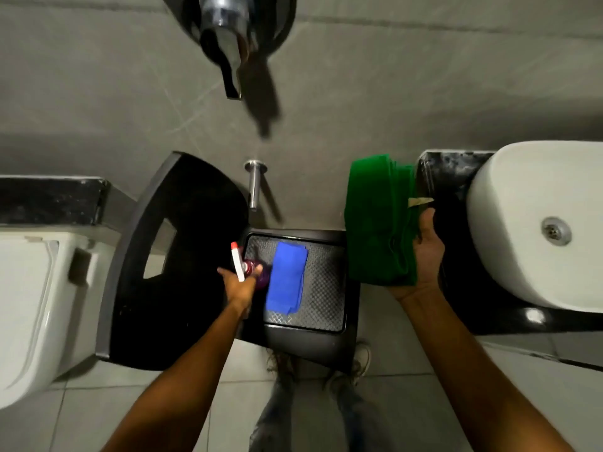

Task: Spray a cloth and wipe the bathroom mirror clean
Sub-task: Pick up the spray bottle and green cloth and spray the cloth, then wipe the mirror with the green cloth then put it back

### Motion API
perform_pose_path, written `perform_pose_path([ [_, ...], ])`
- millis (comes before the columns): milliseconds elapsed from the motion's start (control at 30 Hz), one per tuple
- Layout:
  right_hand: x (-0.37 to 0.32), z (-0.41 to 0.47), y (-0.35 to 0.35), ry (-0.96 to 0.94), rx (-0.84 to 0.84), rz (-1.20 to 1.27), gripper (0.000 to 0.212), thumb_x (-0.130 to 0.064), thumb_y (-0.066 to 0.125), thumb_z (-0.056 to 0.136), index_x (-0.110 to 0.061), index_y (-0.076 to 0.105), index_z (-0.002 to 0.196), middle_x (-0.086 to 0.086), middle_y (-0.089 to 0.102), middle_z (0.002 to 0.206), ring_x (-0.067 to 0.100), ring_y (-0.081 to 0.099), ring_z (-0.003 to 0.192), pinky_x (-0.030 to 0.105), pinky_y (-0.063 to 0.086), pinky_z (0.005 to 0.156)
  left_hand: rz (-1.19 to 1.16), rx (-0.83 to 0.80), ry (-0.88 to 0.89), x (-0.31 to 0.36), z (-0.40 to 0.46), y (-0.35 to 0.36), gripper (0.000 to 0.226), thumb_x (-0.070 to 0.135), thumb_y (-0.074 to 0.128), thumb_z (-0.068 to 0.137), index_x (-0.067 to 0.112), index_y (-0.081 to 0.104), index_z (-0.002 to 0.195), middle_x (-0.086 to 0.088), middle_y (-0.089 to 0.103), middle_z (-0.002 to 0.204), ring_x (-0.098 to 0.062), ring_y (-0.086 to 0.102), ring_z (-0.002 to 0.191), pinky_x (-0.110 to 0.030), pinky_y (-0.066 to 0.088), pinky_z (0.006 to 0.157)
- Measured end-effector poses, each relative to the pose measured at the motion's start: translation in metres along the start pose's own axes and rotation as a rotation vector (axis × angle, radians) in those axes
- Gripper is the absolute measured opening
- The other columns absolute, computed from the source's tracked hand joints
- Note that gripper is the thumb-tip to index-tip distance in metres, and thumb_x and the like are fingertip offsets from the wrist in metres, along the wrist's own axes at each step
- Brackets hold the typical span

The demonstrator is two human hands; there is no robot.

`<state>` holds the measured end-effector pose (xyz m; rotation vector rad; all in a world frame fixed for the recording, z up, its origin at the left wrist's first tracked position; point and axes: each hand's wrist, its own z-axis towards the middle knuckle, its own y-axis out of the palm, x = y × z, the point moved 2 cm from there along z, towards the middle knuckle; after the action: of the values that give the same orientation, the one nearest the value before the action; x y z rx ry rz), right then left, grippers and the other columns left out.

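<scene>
- Both bare forearms reach out from the bottom edge, above jeans (pixel 277 415) and shoes on the tiled floor.
- Held up by the right hand (pixel 424 256), the folded green cloth (pixel 375 220) hangs between the black stand and the sink; its fingers are closed around the cloth's right edge.
- Wrapped around the spray bottle (pixel 249 269), the left hand (pixel 239 285) has its fingers closed on the neck below the white trigger with its red tip.
- That bottle stands at the left edge of the black tray (pixel 326 301), touching a folded blue cloth (pixel 287 277) lying on the tray's patterned mat.
- White sink (pixel 535 223) sits on the dark surface (pixel 456 288) to the right; a toilet (pixel 32 305) is left.
</scene>
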<state>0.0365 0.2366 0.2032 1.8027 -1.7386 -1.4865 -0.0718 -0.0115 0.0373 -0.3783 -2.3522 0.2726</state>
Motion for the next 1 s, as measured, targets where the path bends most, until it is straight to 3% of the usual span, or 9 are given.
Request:
perform_pose_path([
  [133, -0.032, -0.008, 0.015, -0.018, -0.061, 0.043, 0.063, -0.057, 0.028, 0.101, -0.015, 0.071, 0.118, 0.011, 0.074, 0.118, 0.031, 0.071, 0.108, 0.054, 0.05, 0.1, -0.055, 0.053, -0.232, 0.011, -0.042, 0.011, 0.073, 0.017, 0.064, 0.096, -0.015, 0.03, 0.153, -0.031, 0.054, 0.147, -0.042, 0.058, 0.134, -0.042, 0.049, 0.11],
  [200, -0.051, -0.012, 0.031, -0.04, -0.11, 0.049, 0.062, -0.059, 0.03, 0.1, -0.016, 0.069, 0.12, 0.011, 0.073, 0.119, 0.031, 0.07, 0.108, 0.051, 0.053, 0.097, -0.082, -0.076, -0.236, 0.029, -0.069, 0.031, 0.053, 0.014, 0.061, 0.097, -0.01, 0.049, 0.143, -0.027, 0.058, 0.144, -0.041, 0.059, 0.131, -0.043, 0.052, 0.108],
  [267, -0.076, -0.019, 0.048, -0.084, -0.107, 0.037, 0.057, -0.058, 0.035, 0.097, -0.018, 0.069, 0.12, 0.009, 0.071, 0.12, 0.029, 0.068, 0.109, 0.047, 0.053, 0.098, -0.062, -0.187, -0.126, 0.064, -0.103, 0.055, 0.029, 0.007, 0.06, 0.096, -0.01, 0.063, 0.119, -0.022, 0.063, 0.125, -0.036, 0.065, 0.109, -0.036, 0.053, 0.089],
  [367, -0.119, -0.034, 0.074, -0.193, -0.131, 0.097, 0.053, -0.054, 0.037, 0.098, -0.018, 0.07, 0.117, 0.007, 0.074, 0.114, 0.029, 0.069, 0.107, 0.048, 0.052, 0.097, -0.088, -0.34, 0.246, 0.151, -0.167, 0.09, 0.021, 0.009, 0.058, 0.1, -0.009, 0.067, 0.106, -0.016, 0.062, 0.096, -0.012, 0.06, 0.086, -0.038, 0.048, 0.085],
  [433, -0.144, -0.037, 0.095, -0.22, -0.183, 0.132, 0.057, -0.052, 0.032, 0.101, -0.016, 0.076, 0.106, 0.008, 0.077, 0.107, 0.029, 0.073, 0.1, 0.048, 0.057, 0.09, -0.084, -0.422, 0.513, 0.217, -0.21, 0.105, 0.028, 0.019, 0.055, 0.103, 0.0, 0.069, 0.119, -0.018, 0.071, 0.116, -0.009, 0.065, 0.105, -0.038, 0.048, 0.104],
  [533, -0.195, -0.05, 0.132, -0.309, -0.271, 0.19, 0.064, -0.05, 0.029, 0.103, -0.013, 0.081, 0.094, 0.01, 0.079, 0.1, 0.028, 0.076, 0.091, 0.049, 0.06, 0.081, -0.012, -0.431, 1.026, 0.326, -0.29, 0.111, 0.046, 0.03, 0.052, 0.105, 0.013, 0.053, 0.148, -0.006, 0.05, 0.158, -0.016, 0.038, 0.152, -0.031, 0.028, 0.127],
  [700, -0.279, -0.064, 0.19, -0.459, -0.405, 0.177, 0.06, -0.052, 0.033, 0.1, -0.012, 0.077, 0.106, 0.012, 0.077, 0.107, 0.03, 0.075, 0.095, 0.054, 0.052, 0.09, 0.118, -0.223, 1.787, 0.457, -0.396, 0.101, 0.058, 0.037, 0.049, 0.103, 0.018, 0.04, 0.157, 0.007, 0.035, 0.166, -0.002, 0.007, 0.158, -0.009, 0.011, 0.124],
  [867, -0.404, -0.096, 0.271, -0.743, -0.52, 0.126, 0.055, -0.054, 0.039, 0.095, -0.016, 0.077, 0.108, 0.01, 0.076, 0.11, 0.03, 0.074, 0.098, 0.054, 0.05, 0.096, 0.289, 0.13, 2.161, 0.587, -0.495, 0.09, 0.065, 0.042, 0.044, 0.104, 0.018, 0.029, 0.162, -0.001, 0.02, 0.174, -0.016, -0.003, 0.163, -0.038, 0.01, 0.133],
  [1000, -0.509, -0.13, 0.358, -0.986, -0.564, 0.07, 0.059, -0.054, 0.033, 0.1, -0.019, 0.08, 0.101, 0.008, 0.077, 0.105, 0.025, 0.074, 0.093, 0.041, 0.054, 0.094, 0.404, 0.383, 2.236, 0.679, -0.559, 0.083, 0.073, 0.055, 0.031, 0.102, 0.021, 0.017, 0.165, -0.004, 0.009, 0.175, -0.021, -0.007, 0.162, -0.043, 0.004, 0.133],
])
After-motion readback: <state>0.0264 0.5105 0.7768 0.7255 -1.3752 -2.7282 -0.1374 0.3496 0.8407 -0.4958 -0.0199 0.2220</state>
